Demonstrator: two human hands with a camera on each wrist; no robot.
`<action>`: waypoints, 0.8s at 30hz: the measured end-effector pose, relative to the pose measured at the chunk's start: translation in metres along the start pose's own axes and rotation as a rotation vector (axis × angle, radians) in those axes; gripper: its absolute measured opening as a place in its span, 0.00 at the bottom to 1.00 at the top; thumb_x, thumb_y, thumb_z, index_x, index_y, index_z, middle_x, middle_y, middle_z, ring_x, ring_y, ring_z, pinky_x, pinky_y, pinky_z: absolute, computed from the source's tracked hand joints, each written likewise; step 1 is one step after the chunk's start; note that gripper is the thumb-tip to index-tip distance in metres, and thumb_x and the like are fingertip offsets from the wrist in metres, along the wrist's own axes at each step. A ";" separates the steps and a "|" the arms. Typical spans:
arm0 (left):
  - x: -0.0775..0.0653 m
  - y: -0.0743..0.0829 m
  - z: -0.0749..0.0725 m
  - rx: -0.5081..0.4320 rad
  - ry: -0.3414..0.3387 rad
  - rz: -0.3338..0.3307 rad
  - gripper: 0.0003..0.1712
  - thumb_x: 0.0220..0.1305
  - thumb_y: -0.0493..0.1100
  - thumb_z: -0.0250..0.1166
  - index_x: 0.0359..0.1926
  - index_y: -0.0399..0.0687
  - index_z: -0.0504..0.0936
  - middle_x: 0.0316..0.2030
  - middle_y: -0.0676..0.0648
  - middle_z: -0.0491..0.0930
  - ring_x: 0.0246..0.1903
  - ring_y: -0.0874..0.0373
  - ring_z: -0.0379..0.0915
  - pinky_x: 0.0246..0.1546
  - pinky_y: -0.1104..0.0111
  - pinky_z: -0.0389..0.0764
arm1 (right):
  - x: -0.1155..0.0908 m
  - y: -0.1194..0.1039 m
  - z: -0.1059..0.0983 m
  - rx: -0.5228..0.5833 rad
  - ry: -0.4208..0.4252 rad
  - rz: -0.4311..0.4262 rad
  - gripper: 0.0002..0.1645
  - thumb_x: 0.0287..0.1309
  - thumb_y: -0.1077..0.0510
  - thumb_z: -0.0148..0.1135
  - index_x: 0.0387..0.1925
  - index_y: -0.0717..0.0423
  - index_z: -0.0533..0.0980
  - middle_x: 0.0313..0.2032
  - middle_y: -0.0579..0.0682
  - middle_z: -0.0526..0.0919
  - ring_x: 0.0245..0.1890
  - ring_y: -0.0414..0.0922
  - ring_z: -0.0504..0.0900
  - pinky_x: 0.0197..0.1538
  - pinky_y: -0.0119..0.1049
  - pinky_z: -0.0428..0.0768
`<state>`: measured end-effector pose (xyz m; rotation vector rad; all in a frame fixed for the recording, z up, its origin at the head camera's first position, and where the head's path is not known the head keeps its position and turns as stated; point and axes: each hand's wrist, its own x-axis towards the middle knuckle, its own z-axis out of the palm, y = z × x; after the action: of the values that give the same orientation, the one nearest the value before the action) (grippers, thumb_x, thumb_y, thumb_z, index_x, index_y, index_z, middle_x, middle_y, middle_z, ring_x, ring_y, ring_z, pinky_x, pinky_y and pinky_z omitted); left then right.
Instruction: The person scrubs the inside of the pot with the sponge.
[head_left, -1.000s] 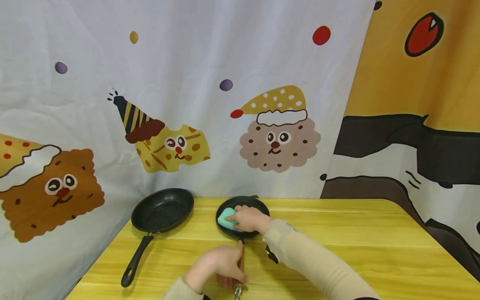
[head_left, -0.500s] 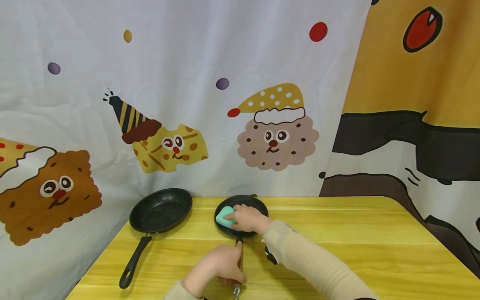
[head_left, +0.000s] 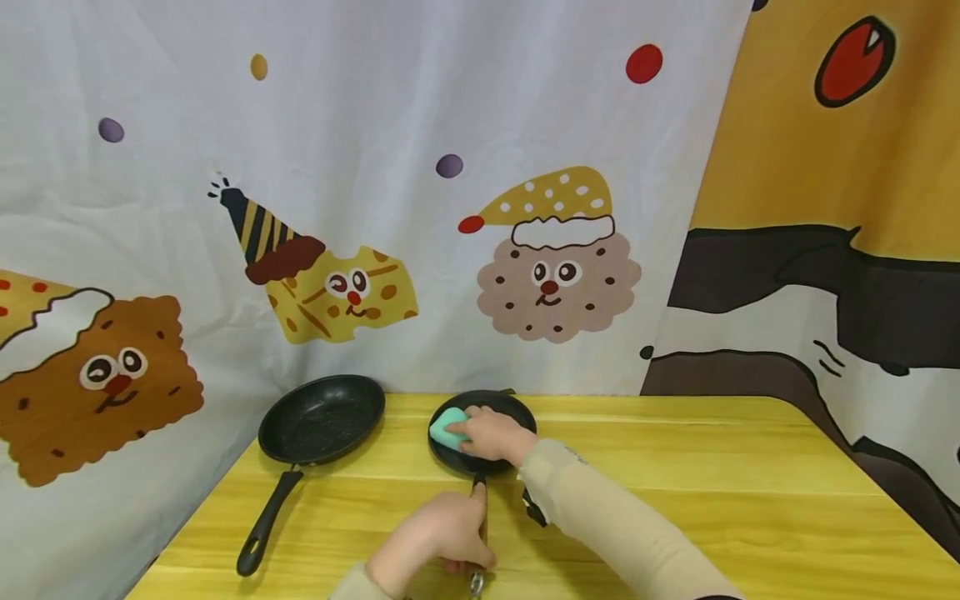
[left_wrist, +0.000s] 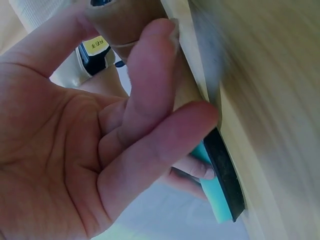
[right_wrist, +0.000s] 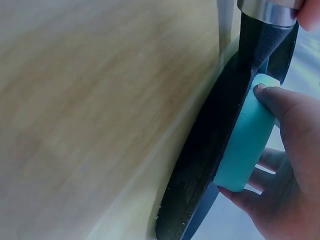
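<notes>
A small black frying pan (head_left: 519,410) lies on the table with its brown handle (left_wrist: 187,82) pointing toward me. My left hand (head_left: 450,527) holds that handle, thumb on one side and fingers around it. Inside the pan, my right hand (head_left: 495,435) grips a teal sponge (head_left: 447,427) and presses it against the left part of the pan's inner surface. The right wrist view shows the thumb and fingers pinching the sponge (right_wrist: 247,135) from opposite edges. Much of the pan's bottom is hidden by the right hand and the sponge.
A larger black speckled frying pan (head_left: 326,421) lies on the left of the yellow wood-grain table (head_left: 675,467), its black handle (head_left: 268,523) toward the front left. Behind the table hangs a white curtain (head_left: 390,100) printed with cartoon snacks.
My right hand has slid the sponge slightly left and away from me within the small pan. The left hand keeps its hold on the handle.
</notes>
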<state>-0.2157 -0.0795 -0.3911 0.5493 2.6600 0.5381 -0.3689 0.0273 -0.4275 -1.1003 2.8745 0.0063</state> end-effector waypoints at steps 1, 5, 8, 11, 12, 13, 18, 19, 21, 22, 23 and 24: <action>0.000 0.000 0.000 -0.004 0.008 0.001 0.53 0.50 0.50 0.73 0.69 0.26 0.59 0.08 0.55 0.75 0.09 0.60 0.74 0.22 0.73 0.73 | 0.000 0.000 -0.002 0.006 0.000 0.000 0.28 0.68 0.44 0.55 0.69 0.32 0.66 0.68 0.55 0.64 0.67 0.55 0.63 0.60 0.48 0.71; -0.003 0.000 0.001 -0.020 0.030 0.010 0.53 0.49 0.48 0.74 0.69 0.27 0.59 0.08 0.56 0.74 0.08 0.60 0.74 0.18 0.73 0.73 | 0.000 -0.001 -0.006 0.016 -0.004 -0.007 0.28 0.68 0.44 0.56 0.68 0.33 0.67 0.68 0.55 0.64 0.66 0.55 0.64 0.59 0.47 0.72; -0.004 0.000 0.001 -0.015 0.031 0.018 0.52 0.49 0.48 0.73 0.69 0.27 0.59 0.08 0.57 0.74 0.08 0.61 0.74 0.18 0.73 0.73 | 0.001 -0.003 -0.006 -0.003 -0.002 -0.007 0.28 0.68 0.44 0.56 0.68 0.33 0.67 0.67 0.54 0.65 0.66 0.54 0.65 0.59 0.47 0.72; -0.004 0.000 -0.001 0.000 0.022 0.022 0.51 0.51 0.48 0.73 0.68 0.26 0.59 0.09 0.57 0.74 0.08 0.61 0.74 0.18 0.73 0.73 | 0.003 -0.003 -0.005 -0.022 0.025 -0.003 0.28 0.67 0.44 0.56 0.68 0.33 0.68 0.66 0.54 0.67 0.64 0.54 0.66 0.59 0.48 0.72; -0.004 0.001 -0.001 0.009 0.020 0.023 0.51 0.51 0.48 0.72 0.68 0.26 0.60 0.09 0.57 0.74 0.08 0.61 0.74 0.18 0.73 0.73 | 0.004 -0.002 -0.004 -0.027 0.036 0.002 0.28 0.67 0.43 0.57 0.68 0.33 0.68 0.66 0.54 0.67 0.64 0.54 0.67 0.58 0.48 0.72; -0.004 0.001 -0.001 0.023 0.020 0.026 0.50 0.52 0.49 0.72 0.68 0.26 0.60 0.08 0.57 0.74 0.08 0.61 0.73 0.19 0.74 0.73 | 0.005 -0.002 -0.003 -0.030 0.044 0.009 0.28 0.67 0.43 0.57 0.68 0.33 0.68 0.65 0.54 0.68 0.63 0.54 0.67 0.58 0.48 0.72; -0.002 0.004 0.001 0.057 0.032 0.019 0.50 0.55 0.54 0.71 0.67 0.26 0.62 0.07 0.56 0.73 0.08 0.60 0.73 0.25 0.75 0.74 | 0.011 -0.002 0.001 -0.020 0.065 0.056 0.29 0.66 0.44 0.58 0.67 0.33 0.69 0.62 0.54 0.70 0.57 0.53 0.70 0.52 0.46 0.74; -0.001 0.005 0.002 0.055 0.035 0.013 0.50 0.55 0.55 0.71 0.67 0.26 0.63 0.07 0.56 0.72 0.08 0.60 0.73 0.26 0.75 0.74 | 0.011 -0.001 0.002 -0.019 0.065 0.062 0.28 0.66 0.44 0.58 0.67 0.33 0.69 0.62 0.54 0.70 0.56 0.52 0.70 0.52 0.46 0.74; 0.000 0.006 0.003 0.044 0.041 -0.006 0.50 0.55 0.57 0.71 0.67 0.27 0.63 0.07 0.54 0.72 0.08 0.59 0.72 0.26 0.74 0.75 | 0.013 -0.001 0.003 -0.020 0.066 0.072 0.28 0.67 0.44 0.58 0.67 0.34 0.69 0.61 0.54 0.70 0.55 0.52 0.69 0.50 0.46 0.74; 0.000 0.007 0.004 0.048 0.047 -0.012 0.51 0.55 0.58 0.71 0.67 0.27 0.64 0.07 0.54 0.72 0.08 0.60 0.71 0.26 0.74 0.75 | 0.013 0.000 0.003 -0.024 0.071 0.074 0.28 0.67 0.44 0.57 0.67 0.34 0.69 0.61 0.54 0.71 0.54 0.52 0.69 0.49 0.45 0.73; 0.000 0.007 0.004 0.059 0.055 -0.015 0.50 0.55 0.58 0.71 0.66 0.27 0.64 0.06 0.54 0.71 0.07 0.60 0.70 0.26 0.73 0.75 | 0.014 0.001 0.003 -0.026 0.074 0.079 0.28 0.67 0.44 0.57 0.67 0.34 0.69 0.61 0.54 0.71 0.53 0.52 0.69 0.48 0.45 0.73; 0.000 0.008 0.004 0.067 0.062 -0.019 0.50 0.55 0.58 0.71 0.66 0.27 0.65 0.06 0.54 0.71 0.06 0.60 0.69 0.25 0.73 0.74 | 0.014 0.001 0.003 -0.028 0.077 0.086 0.28 0.67 0.44 0.57 0.67 0.34 0.69 0.60 0.54 0.71 0.53 0.52 0.69 0.47 0.45 0.73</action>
<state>-0.2120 -0.0713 -0.3912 0.5339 2.7480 0.4695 -0.3803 0.0188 -0.4317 -1.0015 2.9975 0.0086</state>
